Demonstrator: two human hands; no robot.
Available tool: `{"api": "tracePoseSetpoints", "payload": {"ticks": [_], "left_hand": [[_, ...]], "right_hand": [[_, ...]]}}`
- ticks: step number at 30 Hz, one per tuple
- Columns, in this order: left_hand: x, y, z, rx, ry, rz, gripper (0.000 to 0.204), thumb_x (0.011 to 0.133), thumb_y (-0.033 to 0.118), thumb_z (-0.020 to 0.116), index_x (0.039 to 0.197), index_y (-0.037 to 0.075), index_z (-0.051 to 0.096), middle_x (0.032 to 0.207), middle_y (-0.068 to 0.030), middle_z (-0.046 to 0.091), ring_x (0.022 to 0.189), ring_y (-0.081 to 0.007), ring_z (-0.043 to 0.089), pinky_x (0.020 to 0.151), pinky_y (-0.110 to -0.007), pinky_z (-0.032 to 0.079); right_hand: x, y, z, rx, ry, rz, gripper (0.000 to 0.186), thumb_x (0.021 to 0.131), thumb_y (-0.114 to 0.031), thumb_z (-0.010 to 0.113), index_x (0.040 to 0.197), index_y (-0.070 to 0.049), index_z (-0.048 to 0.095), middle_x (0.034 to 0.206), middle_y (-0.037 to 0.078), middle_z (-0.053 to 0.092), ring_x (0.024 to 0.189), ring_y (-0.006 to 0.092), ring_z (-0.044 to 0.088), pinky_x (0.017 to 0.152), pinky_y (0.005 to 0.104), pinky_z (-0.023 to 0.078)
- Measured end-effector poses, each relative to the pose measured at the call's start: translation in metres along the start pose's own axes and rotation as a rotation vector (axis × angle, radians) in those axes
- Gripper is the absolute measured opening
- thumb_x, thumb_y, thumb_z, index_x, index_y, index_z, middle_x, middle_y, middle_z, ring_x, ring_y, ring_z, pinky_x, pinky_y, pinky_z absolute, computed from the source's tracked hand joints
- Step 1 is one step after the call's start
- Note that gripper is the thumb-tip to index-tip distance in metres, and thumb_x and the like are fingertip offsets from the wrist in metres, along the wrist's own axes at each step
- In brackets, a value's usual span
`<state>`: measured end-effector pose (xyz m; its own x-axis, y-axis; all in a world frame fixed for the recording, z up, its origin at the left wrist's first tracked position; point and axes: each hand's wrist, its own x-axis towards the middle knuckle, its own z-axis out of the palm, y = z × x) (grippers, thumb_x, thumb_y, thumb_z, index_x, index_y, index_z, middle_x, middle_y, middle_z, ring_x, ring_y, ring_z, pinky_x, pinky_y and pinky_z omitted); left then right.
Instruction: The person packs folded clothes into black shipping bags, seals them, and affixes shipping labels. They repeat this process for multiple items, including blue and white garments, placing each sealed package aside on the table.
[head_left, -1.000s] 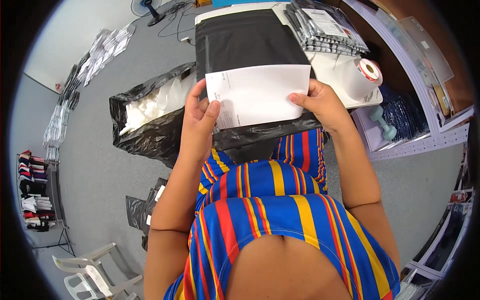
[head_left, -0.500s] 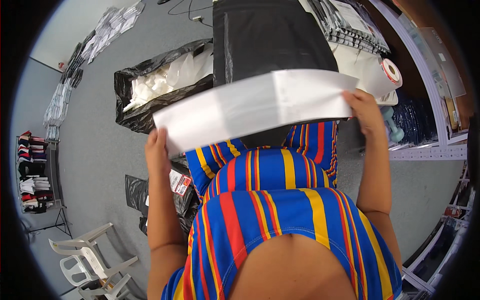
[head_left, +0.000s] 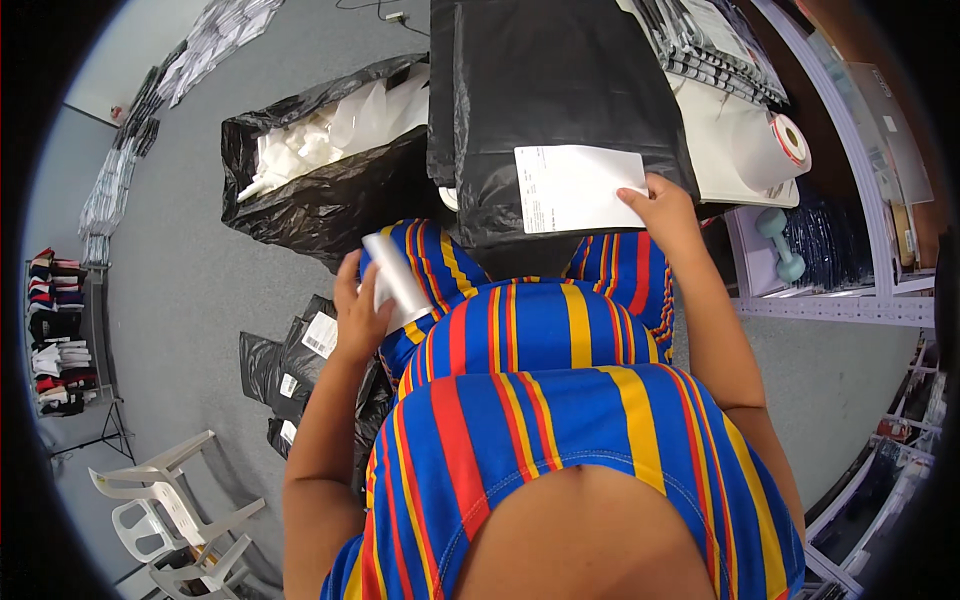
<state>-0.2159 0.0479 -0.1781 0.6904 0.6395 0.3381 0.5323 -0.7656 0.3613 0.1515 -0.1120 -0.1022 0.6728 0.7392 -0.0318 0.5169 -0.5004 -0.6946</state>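
Observation:
My right hand (head_left: 662,212) pinches the right edge of a white printed label (head_left: 582,190), with the thumb on top. The label lies over the near part of a large black plastic parcel (head_left: 560,80); whether it is stuck down, I cannot tell. Beside my left thigh, my left hand (head_left: 360,315) has its fingers round a curled, shiny strip of white backing paper (head_left: 398,278). Right of the parcel stands a roll of white labels (head_left: 765,155) with a red-edged core.
An open black bag (head_left: 300,215) of white scraps sits left of the parcel. Black parcels (head_left: 270,370) lie on the floor by my left arm. Stacked packages (head_left: 715,60), a shelf rail (head_left: 840,312) and a teal dumbbell (head_left: 780,245) are rightward; white plastic chairs (head_left: 175,505) stand lower left.
The long white strip stretched between both hands is now in two parts. My left hand has drawn back toward my thigh with the curled backing; my right hand has lowered the label over the parcel.

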Motion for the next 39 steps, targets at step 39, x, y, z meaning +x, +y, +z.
{"api": "tracePoseSetpoints", "payload": {"ticks": [39], "left_hand": [[0.097,0.104,-0.062,-1.221,-0.209,-0.290,0.014,0.074,-0.003,0.055,0.087,0.000,0.055,0.080,-0.0016,0.054,0.075,-0.0076,0.053,0.066,-0.019,0.042]], "right_hand": [[-0.036,-0.157,0.018,0.358,-0.519,-0.412,0.042,0.070,-0.004,0.061,0.110,-0.011,0.050,0.064,0.002,0.049,0.058,0.0085,0.045,0.055,0.0218,0.038]]}}
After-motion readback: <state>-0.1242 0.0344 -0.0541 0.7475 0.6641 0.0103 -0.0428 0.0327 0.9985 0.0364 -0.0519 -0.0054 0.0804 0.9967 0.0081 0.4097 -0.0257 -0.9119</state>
